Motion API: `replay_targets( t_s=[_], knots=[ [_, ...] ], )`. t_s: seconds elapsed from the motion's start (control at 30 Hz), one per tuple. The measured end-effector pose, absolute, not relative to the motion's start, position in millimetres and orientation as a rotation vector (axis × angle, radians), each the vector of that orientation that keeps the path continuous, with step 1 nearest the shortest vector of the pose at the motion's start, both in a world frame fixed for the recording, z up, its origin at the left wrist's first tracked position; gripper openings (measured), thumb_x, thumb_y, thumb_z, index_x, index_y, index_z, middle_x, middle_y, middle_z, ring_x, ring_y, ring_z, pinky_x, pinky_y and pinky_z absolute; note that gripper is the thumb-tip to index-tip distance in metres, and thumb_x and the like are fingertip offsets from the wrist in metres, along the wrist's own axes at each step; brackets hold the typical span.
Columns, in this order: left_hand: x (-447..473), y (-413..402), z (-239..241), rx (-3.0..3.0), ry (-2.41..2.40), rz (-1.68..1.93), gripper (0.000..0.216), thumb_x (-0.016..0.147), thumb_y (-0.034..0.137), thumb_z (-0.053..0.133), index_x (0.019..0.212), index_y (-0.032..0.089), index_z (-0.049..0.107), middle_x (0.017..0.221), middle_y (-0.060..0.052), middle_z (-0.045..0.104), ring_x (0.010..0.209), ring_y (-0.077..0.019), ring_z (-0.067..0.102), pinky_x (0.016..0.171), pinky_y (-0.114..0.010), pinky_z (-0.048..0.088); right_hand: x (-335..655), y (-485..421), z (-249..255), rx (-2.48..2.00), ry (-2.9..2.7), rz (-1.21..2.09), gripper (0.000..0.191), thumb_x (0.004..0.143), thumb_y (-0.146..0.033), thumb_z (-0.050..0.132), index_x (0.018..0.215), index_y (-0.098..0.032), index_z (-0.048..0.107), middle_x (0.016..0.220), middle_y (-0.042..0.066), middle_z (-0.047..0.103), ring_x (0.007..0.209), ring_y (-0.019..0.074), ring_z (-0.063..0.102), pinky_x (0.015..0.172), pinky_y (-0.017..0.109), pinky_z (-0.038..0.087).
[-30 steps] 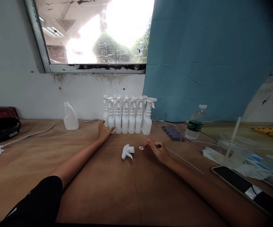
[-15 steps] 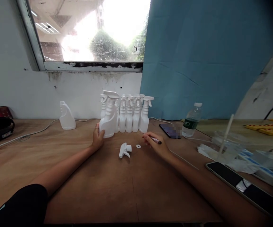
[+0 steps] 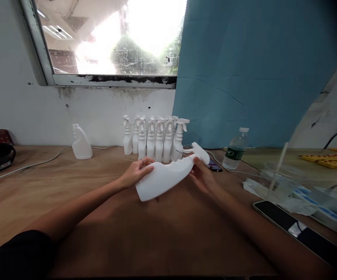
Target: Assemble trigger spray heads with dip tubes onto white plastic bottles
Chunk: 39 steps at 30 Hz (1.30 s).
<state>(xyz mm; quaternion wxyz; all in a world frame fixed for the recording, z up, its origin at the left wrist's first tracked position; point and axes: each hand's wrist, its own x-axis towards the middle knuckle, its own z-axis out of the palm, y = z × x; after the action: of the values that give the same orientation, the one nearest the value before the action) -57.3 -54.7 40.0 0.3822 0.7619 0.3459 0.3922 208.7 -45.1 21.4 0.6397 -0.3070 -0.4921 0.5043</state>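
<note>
A white spray bottle (image 3: pixel 164 178) is lifted and tilted over the table, its base toward the lower left and its trigger head (image 3: pixel 201 153) toward the upper right. My left hand (image 3: pixel 135 171) is closed around the lower part of its body. The fingers of my right hand (image 3: pixel 202 174) are wrapped around the neck, just below the trigger head. A thin dark rod (image 3: pixel 182 152) sticks out near the trigger; its kind is unclear. Any small parts directly behind the bottle's body are hidden.
Behind, a cluster of white spray bottles (image 3: pixel 159 142) stands against the wall. A headless white bottle (image 3: pixel 81 143) stands at left. To the right are a water bottle (image 3: pixel 236 151), a partly covered phone (image 3: pixel 215 165), a clear cup with a straw (image 3: pixel 277 171) and a black device (image 3: pixel 295 225).
The spray bottle has moved from upright at the back toward me and tilted over. My right hand has come from the table to its neck. The loose trigger head and white ring are hidden now.
</note>
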Motion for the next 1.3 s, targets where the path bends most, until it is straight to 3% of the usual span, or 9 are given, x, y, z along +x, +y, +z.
replay_targets(
  t_s=[0.1,0.2,0.33,0.53,0.7,0.93,1.03,1.1,1.3],
  knots=[
    [-52,-73,53,2.217,0.863,1.036,0.075,0.058,0.048,0.081,0.124,0.023,0.058,0.123,-0.011,0.058,0.111,-0.0357,0.05,0.1,-0.041,0.035,201,-49,21,-0.697,-1.084,1.18,0.041,0.063,-0.052,0.079,0.081,-0.023,0.056,0.066,-0.003,0.053,0.046,0.0084,0.034,0.033,0.02,0.024],
    [-45,-88,55,2.39,0.825,0.964,0.088,0.045,0.042,0.088,0.126,0.023,0.059,0.124,-0.014,0.058,0.116,-0.0425,0.045,0.108,-0.048,0.024,195,-53,18,-0.705,-1.121,1.233,0.041,0.064,-0.053,0.078,0.084,-0.023,0.058,0.067,-0.002,0.055,0.046,0.0084,0.035,0.034,0.021,0.024],
    [-43,-96,54,2.481,0.861,0.882,0.079,0.052,0.033,0.082,0.126,0.019,0.058,0.11,-0.014,0.062,0.107,-0.0414,0.05,0.099,-0.046,0.034,197,-57,16,-0.737,-1.204,1.276,0.04,0.065,-0.051,0.077,0.087,-0.023,0.06,0.072,-0.001,0.057,0.051,0.0101,0.039,0.038,0.022,0.029],
    [-53,-92,71,1.828,0.575,0.364,0.046,0.073,0.05,0.059,0.107,0.018,0.062,0.103,-0.009,0.064,0.09,-0.0278,0.06,0.072,-0.032,0.046,205,-62,26,-0.621,-1.436,1.303,0.036,0.077,-0.054,0.061,0.097,-0.025,0.057,0.086,0.005,0.06,0.07,0.0205,0.055,0.057,0.031,0.046],
    [-51,-84,64,1.467,0.465,0.285,0.058,0.068,0.056,0.061,0.111,0.017,0.057,0.108,-0.01,0.063,0.097,-0.0267,0.06,0.075,-0.031,0.047,202,-60,30,-0.587,-1.495,1.263,0.04,0.08,-0.048,0.051,0.111,-0.024,0.054,0.1,0.008,0.063,0.088,0.0267,0.06,0.074,0.04,0.05],
    [-59,-66,40,1.378,0.374,0.211,0.053,0.066,0.04,0.061,0.112,0.015,0.054,0.1,-0.006,0.066,0.097,-0.026,0.059,0.085,-0.036,0.046,202,-60,23,-0.507,-1.256,1.501,0.038,0.067,-0.045,0.078,0.095,-0.025,0.062,0.092,0.002,0.066,0.084,0.0235,0.061,0.075,0.036,0.049],
    [-63,-60,37,1.21,0.298,0.168,0.055,0.063,0.044,0.049,0.105,0.009,0.055,0.088,-0.01,0.065,0.092,-0.0313,0.061,0.079,-0.041,0.047,200,-67,25,-0.428,-1.237,1.589,0.039,0.061,-0.037,0.085,0.092,-0.027,0.063,0.09,-0.001,0.066,0.083,0.0216,0.06,0.076,0.034,0.048],
    [-62,-58,37,1.108,0.212,0.106,0.066,0.061,0.049,0.043,0.111,0.006,0.053,0.097,-0.014,0.064,0.097,-0.0354,0.059,0.078,-0.044,0.046,199,-70,26,-0.37,-1.227,1.617,0.036,0.06,-0.033,0.086,0.087,-0.028,0.063,0.089,-0.002,0.065,0.085,0.0205,0.06,0.079,0.033,0.048],
    [-73,-48,37,1.106,0.088,-0.011,0.082,0.053,0.056,0.051,0.119,0.007,0.05,0.101,-0.015,0.064,0.093,-0.0351,0.061,0.078,-0.043,0.047,209,-58,29,-0.26,-1.125,1.557,0.041,0.058,-0.033,0.089,0.091,-0.034,0.064,0.095,-0.005,0.065,0.109,0.023,0.057,0.092,0.038,0.048]
  ],
)
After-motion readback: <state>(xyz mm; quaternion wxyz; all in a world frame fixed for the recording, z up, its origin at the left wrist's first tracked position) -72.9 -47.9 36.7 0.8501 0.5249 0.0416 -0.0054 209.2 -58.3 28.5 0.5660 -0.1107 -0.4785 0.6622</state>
